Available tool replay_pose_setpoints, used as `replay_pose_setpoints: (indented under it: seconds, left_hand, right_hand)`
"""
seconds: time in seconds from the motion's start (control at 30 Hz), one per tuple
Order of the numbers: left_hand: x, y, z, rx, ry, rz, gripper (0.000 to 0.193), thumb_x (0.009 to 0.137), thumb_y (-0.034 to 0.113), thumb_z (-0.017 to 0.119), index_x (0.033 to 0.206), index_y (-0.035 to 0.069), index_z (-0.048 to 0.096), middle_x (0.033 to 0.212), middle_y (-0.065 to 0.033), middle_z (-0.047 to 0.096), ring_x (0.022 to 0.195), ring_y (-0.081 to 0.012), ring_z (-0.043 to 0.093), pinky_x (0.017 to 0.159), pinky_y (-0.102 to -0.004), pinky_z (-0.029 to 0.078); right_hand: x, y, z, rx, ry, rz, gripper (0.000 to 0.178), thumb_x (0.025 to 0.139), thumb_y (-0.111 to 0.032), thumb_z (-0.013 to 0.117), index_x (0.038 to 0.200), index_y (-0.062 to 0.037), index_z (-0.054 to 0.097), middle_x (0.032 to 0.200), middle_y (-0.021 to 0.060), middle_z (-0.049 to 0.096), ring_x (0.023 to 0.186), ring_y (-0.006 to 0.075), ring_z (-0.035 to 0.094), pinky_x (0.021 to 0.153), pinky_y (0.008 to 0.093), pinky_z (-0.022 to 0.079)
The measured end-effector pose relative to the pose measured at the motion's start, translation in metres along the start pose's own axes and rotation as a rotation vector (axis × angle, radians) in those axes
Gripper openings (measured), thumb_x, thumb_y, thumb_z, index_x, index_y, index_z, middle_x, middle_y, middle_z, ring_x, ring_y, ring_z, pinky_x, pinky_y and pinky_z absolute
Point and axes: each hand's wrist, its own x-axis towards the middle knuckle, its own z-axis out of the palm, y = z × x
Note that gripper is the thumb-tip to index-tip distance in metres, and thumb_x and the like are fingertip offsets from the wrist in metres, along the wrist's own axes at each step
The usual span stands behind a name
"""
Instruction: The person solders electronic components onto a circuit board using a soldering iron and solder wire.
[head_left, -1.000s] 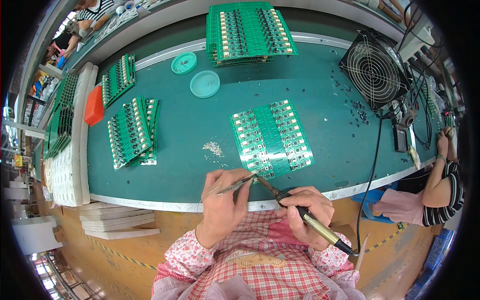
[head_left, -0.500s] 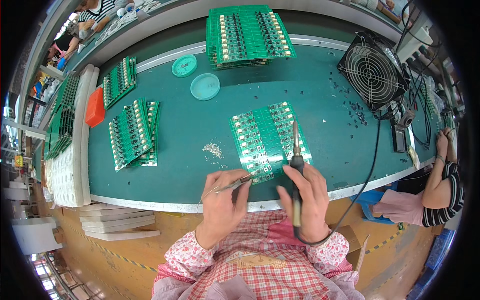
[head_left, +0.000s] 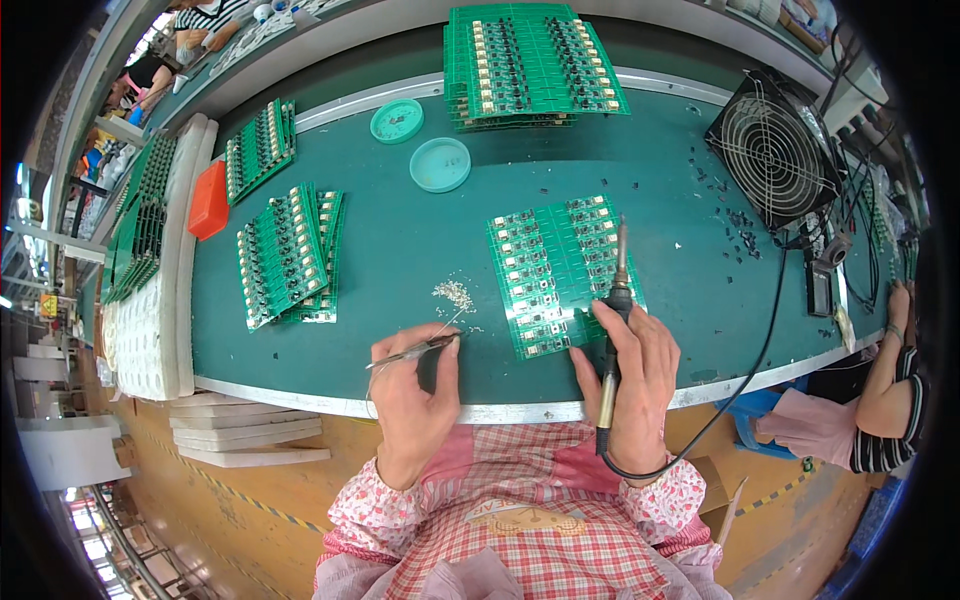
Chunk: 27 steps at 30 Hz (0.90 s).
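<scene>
My left hand (head_left: pixel 412 405) is closed on a pair of metal tweezers (head_left: pixel 410 355), and a thin wire shows at the same fingers. It is just below a small heap of tiny pale parts (head_left: pixel 454 295) on the green work mat. My right hand (head_left: pixel 645 385) grips a soldering iron (head_left: pixel 619 298) with a black collar; its tip points away from me, over the right side of a green circuit board (head_left: pixel 556 275). That board lies flat, carrying columns of white and dark components. The iron hides part of its right edge.
Stacked circuit boards lie at left (head_left: pixel 285 260) and far centre (head_left: pixel 540 65). Two round turquoise dishes, one a shallow dish (head_left: pixel 440 166), and a red box (head_left: pixel 208 200) stand farther back. At right are a black fan (head_left: pixel 770 150), scattered black parts (head_left: pixel 740 225) and the iron's cord (head_left: pixel 765 350).
My left hand has moved left with the tweezers, from the circuit board's near corner to beside the pale parts. My right hand still holds the iron by the board. The whole view has shifted slightly.
</scene>
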Motion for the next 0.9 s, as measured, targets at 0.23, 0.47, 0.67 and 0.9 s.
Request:
replay_pose_setpoints:
  seconds: [0.23,0.47,0.67,0.9]
  left_hand:
    - [0.0021,-0.0002,0.0014,-0.017,-0.008,-0.003,0.013,0.085,0.0,0.071,0.097,0.004,0.07,0.098,-0.008,0.071,0.086,-0.0267,0.063,0.084,-0.0358,0.046]
    - [0.0022,-0.0003,0.0025,-0.01,-0.02,0.0,0.01,0.087,0.0,0.07,0.096,0.004,0.07,0.098,-0.0088,0.07,0.087,-0.0261,0.062,0.081,-0.0349,0.048]
    - [0.0015,-0.0012,0.0042,0.007,-0.003,0.015,0.016,0.082,-0.001,0.073,0.097,0.004,0.07,0.1,-0.0062,0.072,0.085,-0.0268,0.065,0.084,-0.0361,0.044]
    - [0.0005,0.0078,0.0029,-0.006,-0.033,0.04,0.011,0.086,-0.002,0.07,0.095,0.003,0.071,0.098,-0.0092,0.071,0.089,-0.0266,0.063,0.081,-0.0349,0.049]
  right_hand:
    - [-0.0048,0.0024,-0.0006,0.064,0.054,0.012,0.056,0.075,-0.009,0.082,0.128,-0.0094,0.064,0.12,0.0154,0.062,0.112,0.0327,0.059,0.099,0.0456,0.044]
    - [-0.0066,0.0033,-0.0004,0.053,0.044,0.016,0.055,0.076,-0.009,0.081,0.128,-0.0086,0.064,0.12,0.0155,0.063,0.111,0.0329,0.059,0.099,0.0458,0.044]
    - [-0.0072,0.0029,-0.0014,0.053,0.047,0.018,0.055,0.076,-0.009,0.081,0.128,-0.0074,0.064,0.117,0.0163,0.063,0.11,0.0334,0.059,0.099,0.046,0.044]
    - [-0.0101,0.0062,-0.0048,0.188,0.121,0.012,0.052,0.075,-0.003,0.081,0.124,-0.0042,0.064,0.11,0.0169,0.065,0.104,0.0344,0.063,0.093,0.0425,0.048]
